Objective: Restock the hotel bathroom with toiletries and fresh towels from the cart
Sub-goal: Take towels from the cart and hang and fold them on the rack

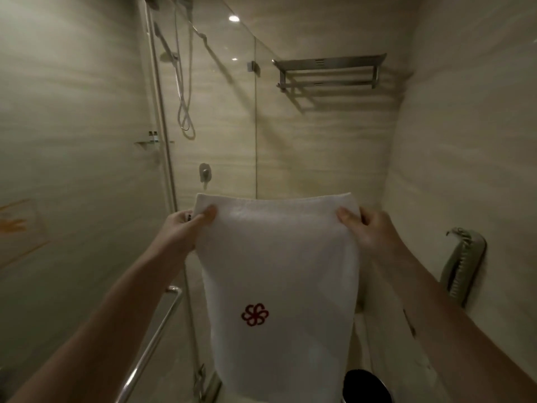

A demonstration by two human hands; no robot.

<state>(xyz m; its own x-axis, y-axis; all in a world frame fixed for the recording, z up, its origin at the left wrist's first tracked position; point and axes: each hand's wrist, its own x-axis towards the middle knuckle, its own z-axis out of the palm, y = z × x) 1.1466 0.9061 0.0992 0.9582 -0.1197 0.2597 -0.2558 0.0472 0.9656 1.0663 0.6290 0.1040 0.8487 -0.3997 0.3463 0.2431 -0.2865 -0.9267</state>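
Observation:
A white towel (279, 257) with a dark red flower emblem hangs in front of me, held up by its top edge. My left hand (186, 228) pinches the towel's upper left corner, thumb on the front. My right hand (369, 228) pinches the upper right corner the same way. High on the back wall is a metal towel rack (329, 71) with nothing on it, well above the towel and hands.
A glass shower screen (203, 117) stands left of centre, with a shower hose (186, 91), mixer valve (205, 171) and a small shelf of bottles (153, 138) behind it. A chrome door handle (154, 344) runs low left. A wall phone (462, 266) hangs right; a dark bin (366, 386) is below.

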